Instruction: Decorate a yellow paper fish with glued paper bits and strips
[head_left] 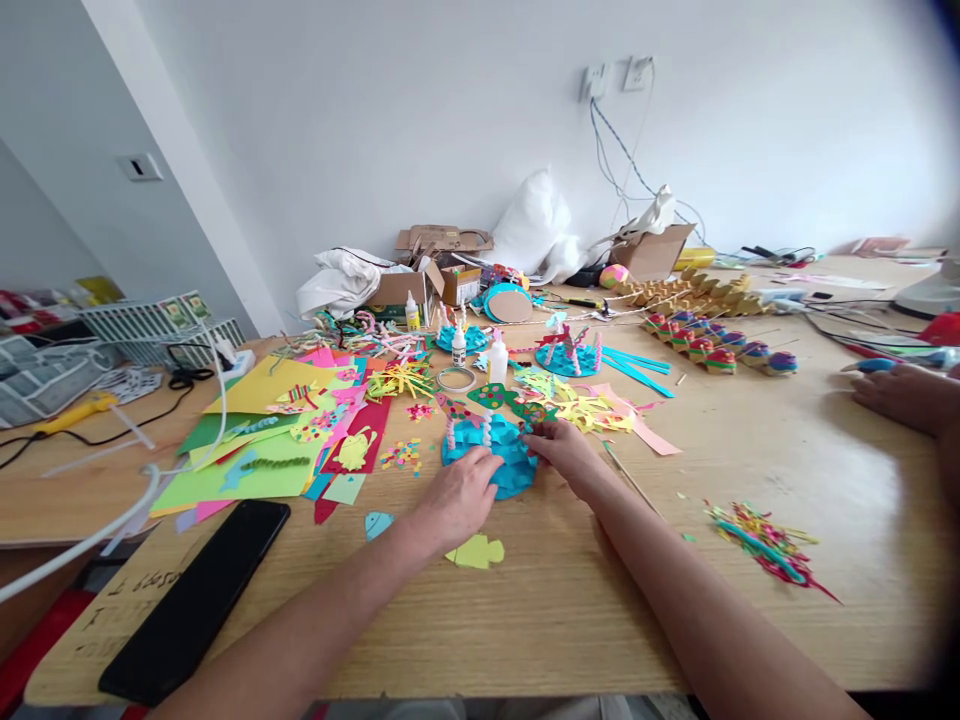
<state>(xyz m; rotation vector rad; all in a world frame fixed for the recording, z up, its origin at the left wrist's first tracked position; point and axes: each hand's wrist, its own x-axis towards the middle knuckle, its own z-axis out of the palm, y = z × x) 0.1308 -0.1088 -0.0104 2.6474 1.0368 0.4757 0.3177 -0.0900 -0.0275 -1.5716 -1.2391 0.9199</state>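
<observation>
Left grip (463, 492) on blue base (513, 470), right grip (568, 452) at green fish (534, 410), both curled, hold unclear

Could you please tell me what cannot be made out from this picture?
All in the head view:
What the right hand grips, if anything: hidden by its own fingers.
Front-left edge of the blue base: covered by the left hand.
The person beyond the other hand at right: cut off by the picture's edge.
Print on the small white bottle: too small.
</observation>
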